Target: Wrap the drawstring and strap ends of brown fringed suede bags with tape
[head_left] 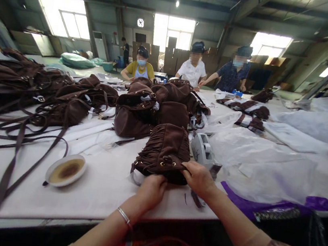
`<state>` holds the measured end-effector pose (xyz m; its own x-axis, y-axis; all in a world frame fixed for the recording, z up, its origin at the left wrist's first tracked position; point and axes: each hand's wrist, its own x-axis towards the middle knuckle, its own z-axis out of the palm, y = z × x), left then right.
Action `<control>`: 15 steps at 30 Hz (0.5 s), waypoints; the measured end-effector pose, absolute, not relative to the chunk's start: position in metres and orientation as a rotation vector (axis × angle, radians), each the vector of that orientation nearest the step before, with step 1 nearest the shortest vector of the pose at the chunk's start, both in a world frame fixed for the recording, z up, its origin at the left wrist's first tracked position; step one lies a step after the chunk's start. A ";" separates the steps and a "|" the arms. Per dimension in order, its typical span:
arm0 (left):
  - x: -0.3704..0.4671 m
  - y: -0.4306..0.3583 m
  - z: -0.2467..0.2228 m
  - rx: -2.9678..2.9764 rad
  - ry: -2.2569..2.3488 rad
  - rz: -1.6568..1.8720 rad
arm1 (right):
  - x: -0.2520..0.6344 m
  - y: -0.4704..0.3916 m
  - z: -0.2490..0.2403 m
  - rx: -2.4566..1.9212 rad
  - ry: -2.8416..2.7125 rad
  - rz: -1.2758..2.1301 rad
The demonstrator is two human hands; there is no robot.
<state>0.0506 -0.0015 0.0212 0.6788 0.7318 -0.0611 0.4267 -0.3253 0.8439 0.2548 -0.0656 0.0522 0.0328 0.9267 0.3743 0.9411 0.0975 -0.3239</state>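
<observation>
A dark brown fringed bag point(170, 144) lies on the white-covered table in front of me, its opening turned toward my body. Two gold eyelets with a drawstring show near that edge. My left hand point(152, 190) is at the opening's lower rim, with its fingertips hidden against or inside the bag. On the right corner of the rim, my right hand point(199, 178) pinches the bag's edge between thumb and fingers. Directly behind stand more brown bags point(135, 121), touching one another.
A white bowl point(78, 178) of yellowish liquid with a dark patch sits at left, near long brown straps point(17, 151). Beyond my right hand are a grey tape dispenser point(203, 149) and clear plastic bags point(267, 166). Brown bags point(14, 81) heap at far left. Several people work across the table.
</observation>
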 end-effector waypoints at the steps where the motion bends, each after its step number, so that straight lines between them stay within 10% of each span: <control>1: 0.044 -0.001 0.025 1.787 0.918 0.421 | 0.254 -0.067 0.049 -1.812 -1.921 -0.036; 7: 0.026 0.005 0.055 0.974 0.744 0.347 | 0.248 -0.087 0.030 -1.778 -1.934 -0.271; 15: 0.058 0.003 0.029 2.236 0.931 0.286 | 0.236 -0.091 0.036 -2.092 -1.813 -0.248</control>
